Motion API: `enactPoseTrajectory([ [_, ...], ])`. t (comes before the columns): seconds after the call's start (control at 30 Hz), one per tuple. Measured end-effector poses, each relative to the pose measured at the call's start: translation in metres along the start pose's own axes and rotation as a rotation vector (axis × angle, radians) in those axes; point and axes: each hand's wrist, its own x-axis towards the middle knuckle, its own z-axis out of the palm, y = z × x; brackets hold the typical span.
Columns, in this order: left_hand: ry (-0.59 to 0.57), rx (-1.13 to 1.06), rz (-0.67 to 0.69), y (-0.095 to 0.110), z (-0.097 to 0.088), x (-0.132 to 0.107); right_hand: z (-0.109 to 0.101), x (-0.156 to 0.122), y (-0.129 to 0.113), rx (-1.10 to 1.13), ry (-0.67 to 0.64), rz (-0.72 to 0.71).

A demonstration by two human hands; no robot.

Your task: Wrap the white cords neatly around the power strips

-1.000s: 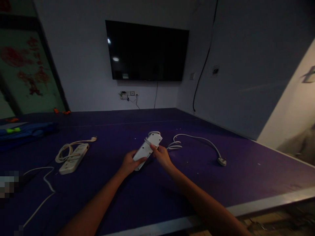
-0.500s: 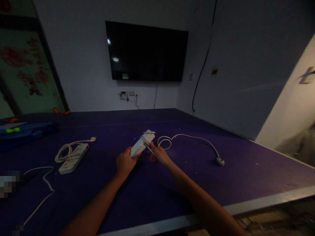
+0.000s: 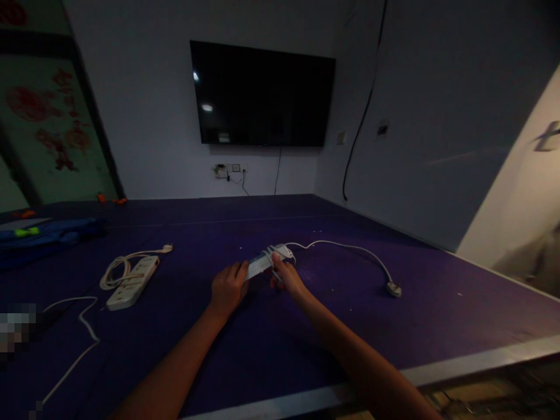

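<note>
A white power strip (image 3: 259, 266) is held above the purple tabletop (image 3: 306, 344), with turns of its cord around the far half. My left hand (image 3: 228, 287) is closed around the strip's near end. My right hand (image 3: 286, 276) is closed on the white power cord (image 3: 332, 242) beside the wrapped part; some of its fingers are hidden below. From the strip the cord runs off to the right across the table and ends in a plug (image 3: 394, 289).
A second power strip (image 3: 135, 281) with a coiled cord lies to the left. Nearer, a thin white cable (image 3: 83, 321) trails on the table. Blue cloth (image 3: 61, 233) lies at the far left. A television (image 3: 265, 96) hangs on the wall behind.
The power strip has turned toward the right and flatter. My right hand moved slightly right with the cord, and the loose loop on the table has drawn in toward the strip.
</note>
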Motion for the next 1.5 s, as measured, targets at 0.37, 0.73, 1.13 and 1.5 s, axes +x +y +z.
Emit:
enactPoseTrajectory([
  [0.37, -0.017, -0.024, 0.015, 0.002, -0.002, 0.003, 0.006, -0.006, -0.005, 0.098, 0.035, 0.058],
  [0.73, -0.159, -0.974, -0.541, 0.003, -0.006, 0.012, 0.001, 0.000, 0.000, 0.033, 0.059, 0.044],
  [1.13, -0.019, -0.789, -0.386, 0.000, -0.007, 0.011, -0.001, 0.004, 0.003, 0.046, -0.055, 0.061],
  [1.5, 0.173, -0.348, -0.010, -0.004, -0.005, 0.005, 0.003, 0.001, -0.006, 0.249, -0.003, 0.090],
])
